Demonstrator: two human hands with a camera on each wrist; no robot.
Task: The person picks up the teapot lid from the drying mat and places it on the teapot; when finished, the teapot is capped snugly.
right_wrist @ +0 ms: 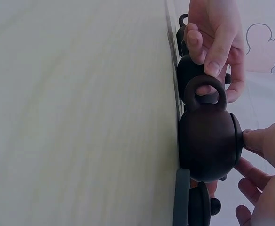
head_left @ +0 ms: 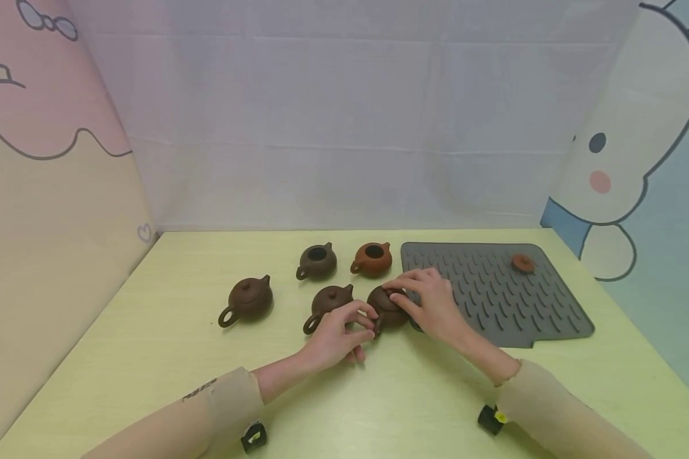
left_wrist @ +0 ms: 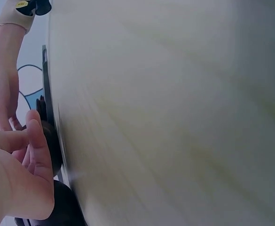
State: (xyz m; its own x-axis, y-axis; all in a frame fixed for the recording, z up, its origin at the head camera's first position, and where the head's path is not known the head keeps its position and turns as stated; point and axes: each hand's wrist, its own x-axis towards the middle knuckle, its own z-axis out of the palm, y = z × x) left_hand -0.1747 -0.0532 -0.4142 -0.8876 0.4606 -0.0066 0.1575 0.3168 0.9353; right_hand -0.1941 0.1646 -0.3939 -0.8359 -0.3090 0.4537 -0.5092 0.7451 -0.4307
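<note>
A dark brown teapot (head_left: pixel 392 315) sits at the near left corner of the grey mat, its lid (right_wrist: pixel 238 139) in place. From the left, my left hand (head_left: pixel 340 335) pinches its loop handle (right_wrist: pixel 191 92) between thumb and fingers. My right hand (head_left: pixel 434 309) is over the top, thumb and fingers pinching the lid's knob. Just left, and partly behind my left hand, stands a second lidded brown teapot (head_left: pixel 330 298). In the right wrist view another dark knobbed lid (right_wrist: pixel 199 207) shows beyond the held teapot, at the mat's edge.
A third lidded teapot (head_left: pixel 249 299) stands farther left. Behind are two lidless pots, one dark (head_left: pixel 318 266) and one reddish-brown (head_left: pixel 373 262). The ridged grey mat (head_left: pixel 476 299) covers the table's right, with a reddish lid (head_left: pixel 522 263) near its far right corner.
</note>
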